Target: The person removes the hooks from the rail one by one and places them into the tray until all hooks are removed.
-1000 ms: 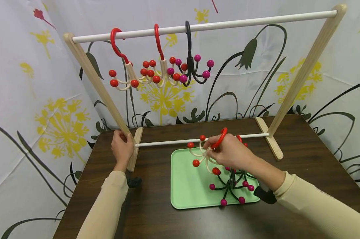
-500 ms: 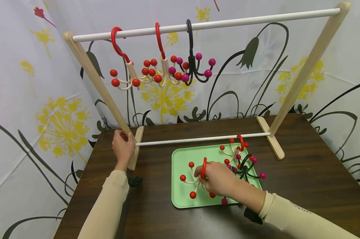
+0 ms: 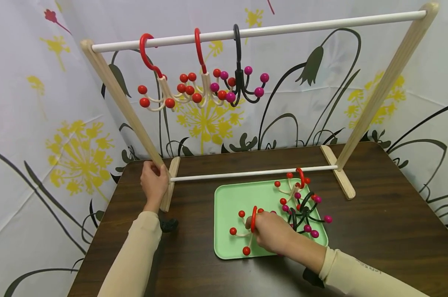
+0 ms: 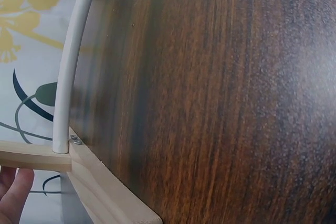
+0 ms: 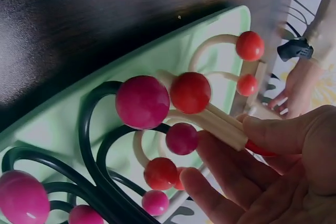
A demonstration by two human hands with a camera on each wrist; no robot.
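My right hand [image 3: 273,233] pinches the cream stem of a multi-arm hanger [image 5: 223,129] with a red hook and red ball tips. The hanger is low over the left front of the green tray [image 3: 229,202], arms down, and the hand hides part of it. Beside it lie black hangers [image 3: 304,211] with magenta balls, their arms overlapping it in the right wrist view. Another cream hanger [image 3: 296,189] is at the tray's back right. Near its foot, the rack's left wooden post [image 3: 127,103] is gripped by my left hand [image 3: 155,181]; its fingers [image 4: 18,192] show against the wood.
Two red-hooked hangers and a black one [image 3: 239,78] hang from the rack's white top rail [image 3: 305,29]. A lower white rail [image 3: 216,176] runs behind the tray to the right foot [image 3: 339,173]. Brown table [image 3: 387,231] surrounds these; a flowered curtain hangs behind.
The cream hanger in my right hand has come down and forward from the tray's back to its front left, then slightly lower. My left hand keeps its hold on the post.
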